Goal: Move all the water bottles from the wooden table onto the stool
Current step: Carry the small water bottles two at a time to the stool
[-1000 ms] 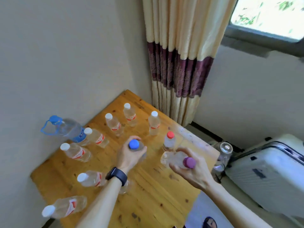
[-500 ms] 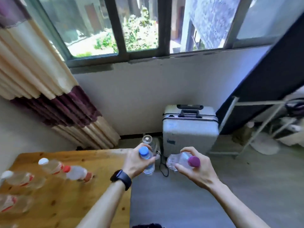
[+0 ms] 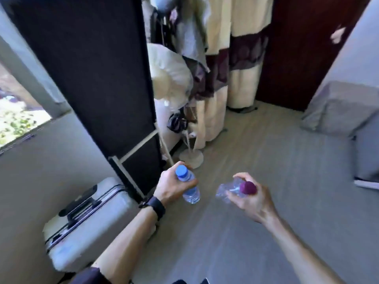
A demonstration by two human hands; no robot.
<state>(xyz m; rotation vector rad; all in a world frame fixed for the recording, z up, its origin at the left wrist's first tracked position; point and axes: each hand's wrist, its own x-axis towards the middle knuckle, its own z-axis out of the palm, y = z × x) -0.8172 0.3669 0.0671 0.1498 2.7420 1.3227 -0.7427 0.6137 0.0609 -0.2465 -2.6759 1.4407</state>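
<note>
My left hand grips a clear water bottle with a blue cap by its neck, held upright over the floor. A watch sits on that wrist. My right hand holds a second clear bottle with a purple cap, tilted so its cap points toward me and its body points left. Both bottles hang in the air in front of me, about a hand's width apart. Neither the wooden table nor a stool is in view.
A white hard-shell suitcase stands at the lower left against the wall. A tall black panel rises behind it. A white fan stand, hanging curtains and a grey bed corner ring the grey floor.
The view has swung right, away from the table and window, toward the room's floor and bed. Both hands have kept their bottles and carried them along.
</note>
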